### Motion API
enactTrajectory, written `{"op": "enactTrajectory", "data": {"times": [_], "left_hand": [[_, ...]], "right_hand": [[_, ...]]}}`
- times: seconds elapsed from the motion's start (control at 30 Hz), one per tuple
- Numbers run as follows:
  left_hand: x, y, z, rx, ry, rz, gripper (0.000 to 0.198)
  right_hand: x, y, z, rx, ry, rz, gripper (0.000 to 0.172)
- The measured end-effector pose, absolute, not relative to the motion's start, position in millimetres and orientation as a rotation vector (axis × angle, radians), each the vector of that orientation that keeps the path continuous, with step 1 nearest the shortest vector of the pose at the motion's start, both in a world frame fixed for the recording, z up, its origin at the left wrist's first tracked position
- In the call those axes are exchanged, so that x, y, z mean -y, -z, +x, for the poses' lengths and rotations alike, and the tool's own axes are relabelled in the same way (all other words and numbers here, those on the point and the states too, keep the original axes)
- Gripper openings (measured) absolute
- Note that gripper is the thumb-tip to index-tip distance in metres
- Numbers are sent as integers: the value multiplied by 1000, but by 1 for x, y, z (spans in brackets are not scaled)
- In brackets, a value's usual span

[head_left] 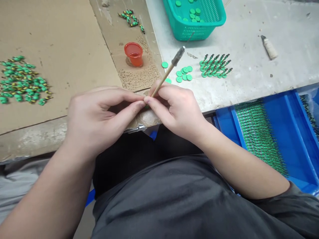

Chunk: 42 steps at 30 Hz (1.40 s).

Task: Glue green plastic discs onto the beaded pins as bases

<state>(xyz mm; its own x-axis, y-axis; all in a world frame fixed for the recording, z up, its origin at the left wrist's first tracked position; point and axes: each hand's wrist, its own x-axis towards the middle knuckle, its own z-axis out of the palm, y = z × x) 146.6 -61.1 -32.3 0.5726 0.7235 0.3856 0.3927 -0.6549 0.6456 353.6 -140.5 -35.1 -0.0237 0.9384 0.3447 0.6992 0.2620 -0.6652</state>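
Head view, grip: both hands meet above the front edge of the worktable (281, 73), fingertips touching.
Right hand (176, 106): thumb and index finger clasp the lower end of the wooden-handled tool (161, 79).
Left hand (97, 116): thumb and index finger are pinched together against the right fingertips; whether anything is secured between them cannot be told.
Tool: tilted, rising from the grip away from the body and to the right; a grey collar and a thin needle form its upper end.
Green part (147, 107): a trace shows directly beneath the fingertips; its shape is hidden by the fingers.
Red cup (136, 60): upright beyond the grip, slightly left, containing liquid.
Small cluster (131, 20): green, black and yellow pieces, beyond the cup.
Large pile (25, 81): similar pieces, well left of the grip, on the cardboard sheet (59, 36).
Loose green discs (184, 70): just beyond the right hand, lying flat.
Stemmed discs (215, 68): in close rows to the right of the loose discs, dark-tipped stems raised.
Teal basket (195, 34): beyond the loose discs, with green discs inside.
Bottle (270, 48): white, dark-tipped, lying on its side, far right of the grip.
Blue tray (290, 129): right of the grip, below table level, bearing dense rows of green pieces (260, 137).
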Motion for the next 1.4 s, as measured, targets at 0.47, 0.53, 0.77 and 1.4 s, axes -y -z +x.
{"op": "enactTrajectory", "data": {"times": [0.47,0.53,0.77,1.4], "left_hand": [[57,30,145,-862,-836,2291,16],[56,31,144,-858,-824,2281,14],[58,23,146,-950,-782,1956,13],[64,-49,135,-822,-597,1395,26]], "right_hand": [[138,31,347,1862,-398,-1460,22],[137,32,349,1793,-454,-1500,25],[161,35,369,1145,-733,-1423,40],[176,42,376,1240,-766,-1417,33]]}}
